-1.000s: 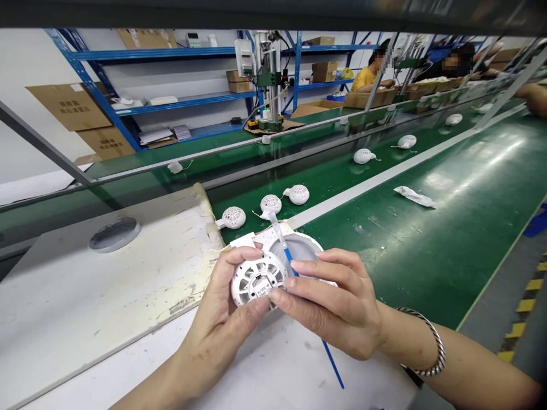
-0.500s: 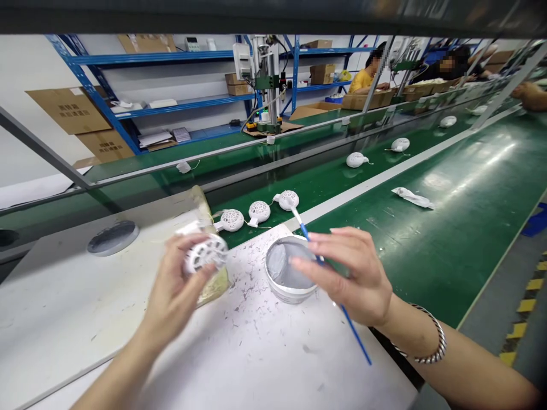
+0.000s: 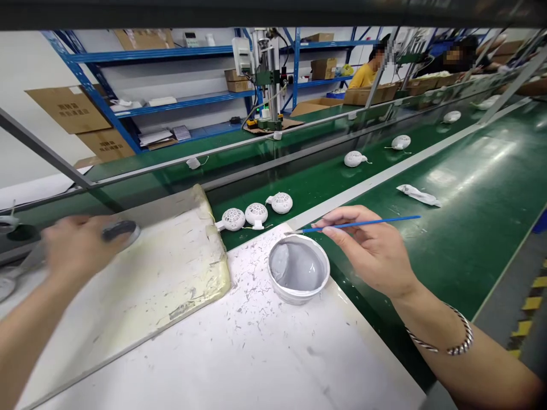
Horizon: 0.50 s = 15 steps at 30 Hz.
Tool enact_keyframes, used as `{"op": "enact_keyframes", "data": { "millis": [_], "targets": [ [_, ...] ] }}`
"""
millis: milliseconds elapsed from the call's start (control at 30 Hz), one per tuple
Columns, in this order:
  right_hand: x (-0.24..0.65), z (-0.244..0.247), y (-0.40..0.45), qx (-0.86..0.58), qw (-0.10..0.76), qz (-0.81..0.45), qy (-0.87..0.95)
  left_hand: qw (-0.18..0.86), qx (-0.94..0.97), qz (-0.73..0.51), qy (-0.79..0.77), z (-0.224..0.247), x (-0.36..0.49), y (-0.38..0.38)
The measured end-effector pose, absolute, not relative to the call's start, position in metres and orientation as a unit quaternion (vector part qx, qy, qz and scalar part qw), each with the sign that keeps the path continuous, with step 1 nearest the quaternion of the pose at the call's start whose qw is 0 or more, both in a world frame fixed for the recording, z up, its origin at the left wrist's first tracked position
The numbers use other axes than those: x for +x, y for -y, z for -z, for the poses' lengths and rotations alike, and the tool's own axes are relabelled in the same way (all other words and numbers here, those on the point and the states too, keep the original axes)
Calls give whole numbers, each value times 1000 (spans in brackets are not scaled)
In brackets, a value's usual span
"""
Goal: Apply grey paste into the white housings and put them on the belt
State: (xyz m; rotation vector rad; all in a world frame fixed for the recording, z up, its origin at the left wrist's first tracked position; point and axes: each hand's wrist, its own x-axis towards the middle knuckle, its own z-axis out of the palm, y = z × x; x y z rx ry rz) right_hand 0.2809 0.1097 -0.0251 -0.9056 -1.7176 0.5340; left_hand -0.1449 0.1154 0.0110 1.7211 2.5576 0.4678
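Observation:
My right hand (image 3: 370, 250) pinches a thin blue-handled paintbrush (image 3: 395, 219), held nearly level, its tip pointing left over the back rim of a white tub (image 3: 299, 297). Grey paint (image 3: 305, 267) fills part of that tub. Far to the left, my left hand (image 3: 79, 245) is smeared by motion over a pale board (image 3: 162, 285), beside a dark round lid (image 3: 122, 233). Whether it holds anything does not show. White pieces, partly cut off, show at the left edge, one of them near the hand (image 3: 6, 287).
Several white perforated round housings (image 3: 256, 214) stand on the green conveyor (image 3: 316, 182) behind the tub. A white wrapped packet (image 3: 419, 195) lies on the green surface at right. Grey flecks dot the white sheet (image 3: 256, 353). Across the line sits a person in yellow (image 3: 363, 76).
My left hand has swung left, away from the tub, and the white perforated housing no longer shows in it. My right hand has turned the brush from steep to nearly level.

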Motion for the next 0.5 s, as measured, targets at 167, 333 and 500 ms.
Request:
{"op": "enact_keyframes", "data": {
  "millis": [167, 333, 500],
  "targets": [
    [281, 27, -109, -346, 510, -274, 739, 45, 682, -62, -727, 16, -36, -181],
    [275, 32, -109, -312, 498, -237, 774, 112, 671, -67, -730, 42, 18, -227],
    [269, 37, -112, -288, 490, -232, 789, 180, 619, -244, -725, 29, -9, -215]
  ]
}}
